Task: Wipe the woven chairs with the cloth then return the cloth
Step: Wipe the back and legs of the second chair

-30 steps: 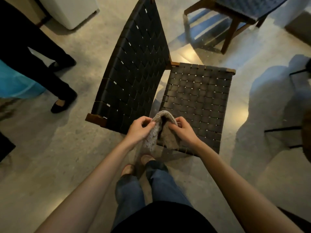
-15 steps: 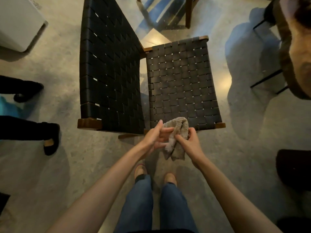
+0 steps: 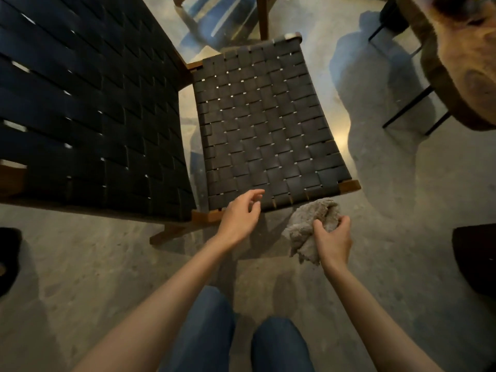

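Left hand (image 3: 239,216): lower centre of the frame, fingers loosely curled and spread, holding nothing, poised over the near edge of the woven seat; whether it touches the weave cannot be told
Right hand (image 3: 333,238): right of the left hand, lower centre-right, fingers curled round a bunched grey cloth (image 3: 308,226); the cloth is held off the floor, just in front of the seat's near right corner, its loose end hanging below the hand
Woven chair backrest (image 3: 88,111): upper left of the frame, broad panel of dark interlaced straps with small light gaps, wooden rail along its lower edge
Woven chair seat (image 3: 265,124): centre of the frame, dark straps in a checker weave, wooden frame corners showing at the near left and near right ends; a narrow gap separates it from the backrest
Second chair (image 3: 225,20): top centre, only wooden legs and a blue-lit patch beneath visible
Concrete floor (image 3: 402,210): grey, mottled, with shadows on the right side
Brown wooden counter (image 3: 461,63): upper right corner, on thin black metal legs
Jeans-clad legs (image 3: 206,334): bottom centre, between the two bare forearms
Dark object (image 3: 8,259): left edge, unidentifiable
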